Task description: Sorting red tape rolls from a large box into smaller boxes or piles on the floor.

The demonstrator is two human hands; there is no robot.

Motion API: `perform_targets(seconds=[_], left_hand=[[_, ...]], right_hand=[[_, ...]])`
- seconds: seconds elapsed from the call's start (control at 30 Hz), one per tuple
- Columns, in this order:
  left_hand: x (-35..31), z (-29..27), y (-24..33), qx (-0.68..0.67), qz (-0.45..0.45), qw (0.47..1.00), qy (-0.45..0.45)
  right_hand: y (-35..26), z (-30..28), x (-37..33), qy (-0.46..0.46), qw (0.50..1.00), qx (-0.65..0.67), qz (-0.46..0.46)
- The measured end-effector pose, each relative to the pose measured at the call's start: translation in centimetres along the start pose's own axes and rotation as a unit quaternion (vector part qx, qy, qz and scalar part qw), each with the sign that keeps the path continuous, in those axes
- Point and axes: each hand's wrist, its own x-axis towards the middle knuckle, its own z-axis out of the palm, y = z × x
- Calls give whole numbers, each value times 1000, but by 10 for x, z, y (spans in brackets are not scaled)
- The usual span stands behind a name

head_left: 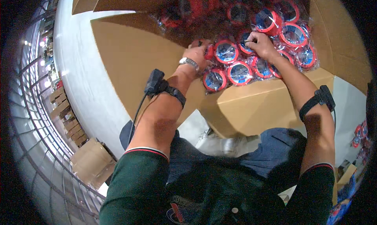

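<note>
Inside a large open cardboard box (251, 101) lie many rolls of red tape with blue cores, bundled in clear, shiny plastic wrap. My left hand (199, 55), a watch on its wrist, grips the left end of the nearest pack of tape rolls (239, 73). Some of its fingertips are hidden by the hand and the wrap. Over the same pack, my right hand (262, 45) is closed, with thumb and fingers pinching the pack at the blue core of a roll. Further rolls (237, 13) lie behind, in the box's shadowed far part.
A wide box flap (133, 56) spreads out to the left, above a pale floor (84, 75). Brown cartons (92, 162) stand at the lower left. More red rolls (357, 134) lie at the far right. My knees are close to the box's near side.
</note>
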Motion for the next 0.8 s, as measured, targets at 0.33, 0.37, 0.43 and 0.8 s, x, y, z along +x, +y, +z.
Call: perform_targets(seconds=[0.33, 0.37, 0.43, 0.8], left_hand=[[1, 39, 3, -63, 11, 998, -7], [-2, 42, 7, -88, -32, 995, -25], [2, 45, 2, -135, -54, 989, -34], [-13, -84, 9, -7, 35, 998, -58]], right_hand=[[-1, -1, 5, 6, 1000, -15, -1], [-4, -2, 3, -3, 1000, -11, 3], [-9, -5, 5, -5, 1000, -9, 1], [-85, -4, -125, -223, 974, 0, -44]])
